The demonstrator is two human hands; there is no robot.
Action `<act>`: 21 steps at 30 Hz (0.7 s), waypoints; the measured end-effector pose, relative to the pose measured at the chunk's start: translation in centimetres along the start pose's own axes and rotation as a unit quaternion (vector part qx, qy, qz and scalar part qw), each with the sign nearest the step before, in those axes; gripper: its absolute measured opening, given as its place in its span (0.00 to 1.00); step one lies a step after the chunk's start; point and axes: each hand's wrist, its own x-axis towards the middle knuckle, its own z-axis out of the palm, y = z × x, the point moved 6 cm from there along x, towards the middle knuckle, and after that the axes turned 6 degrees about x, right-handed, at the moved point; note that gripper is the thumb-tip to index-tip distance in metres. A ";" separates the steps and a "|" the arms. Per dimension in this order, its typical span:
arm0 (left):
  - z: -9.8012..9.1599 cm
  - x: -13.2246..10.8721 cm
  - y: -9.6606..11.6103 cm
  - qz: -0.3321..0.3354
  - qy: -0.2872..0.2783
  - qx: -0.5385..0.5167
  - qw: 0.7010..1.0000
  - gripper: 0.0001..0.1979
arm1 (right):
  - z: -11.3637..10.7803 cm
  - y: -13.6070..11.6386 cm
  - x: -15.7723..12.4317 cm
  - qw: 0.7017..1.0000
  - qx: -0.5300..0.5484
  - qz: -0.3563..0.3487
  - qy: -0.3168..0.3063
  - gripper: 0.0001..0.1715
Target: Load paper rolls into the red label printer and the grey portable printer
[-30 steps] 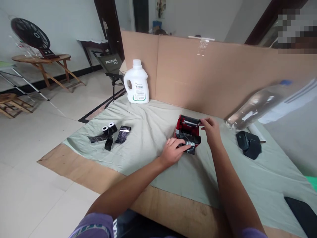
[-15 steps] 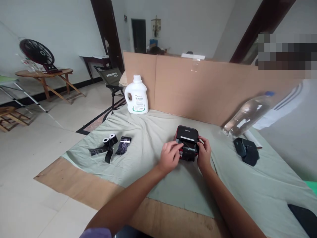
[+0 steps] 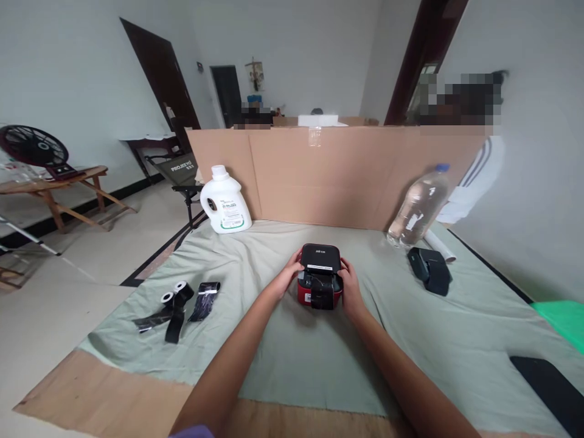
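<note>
A small black-and-red label printer (image 3: 320,258) sits on the green cloth in front of me. Its lid looks slightly raised, and a black strip (image 3: 322,293) hangs over its front. My left hand (image 3: 287,275) clasps the printer's left side, thumb near the lid's edge. On the opposite side my right hand (image 3: 352,288) grips it in the same way, fingers partly hidden behind the body. To the left lie black rolls (image 3: 182,293) with white cores, their ends unrolled, and a separate curled black piece (image 3: 205,300).
A white detergent jug (image 3: 228,204) stands back left before a cardboard panel (image 3: 314,176). Back right are a large clear bottle (image 3: 420,204), a white paper tube (image 3: 440,244) and a black device (image 3: 429,271). A black flat object (image 3: 547,389) lies near right. A person (image 3: 477,167) is behind the panel.
My left hand has moved from the printer's front to its left side. The right hand stays on the right side. The view has shifted, and the black strip now hangs straighter down the front.
</note>
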 end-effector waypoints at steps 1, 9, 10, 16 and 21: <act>0.2 0.1 -0.1 0.001 -0.003 -0.012 1.000 0.38 | -0.1 0.0 0.1 1.000 -0.001 0.004 -0.002 0.32; 0.1 0.4 -2.2 -0.012 0.026 -0.036 0.999 0.40 | 0.4 -0.6 -0.2 0.999 0.008 -0.001 -0.036 0.30; 0.0 0.4 -2.3 -0.010 0.030 -0.042 0.999 0.40 | 0.5 -0.7 -0.2 0.999 0.006 -0.005 -0.038 0.30; 0.2 0.3 -1.9 -0.026 0.057 -0.038 0.997 0.42 | 0.2 -1.2 0.2 0.998 -0.021 -0.020 -0.054 0.33; 0.6 0.1 -1.2 -0.040 0.031 -0.064 0.997 0.42 | -0.4 -0.3 0.7 0.997 -0.004 -0.040 -0.072 0.35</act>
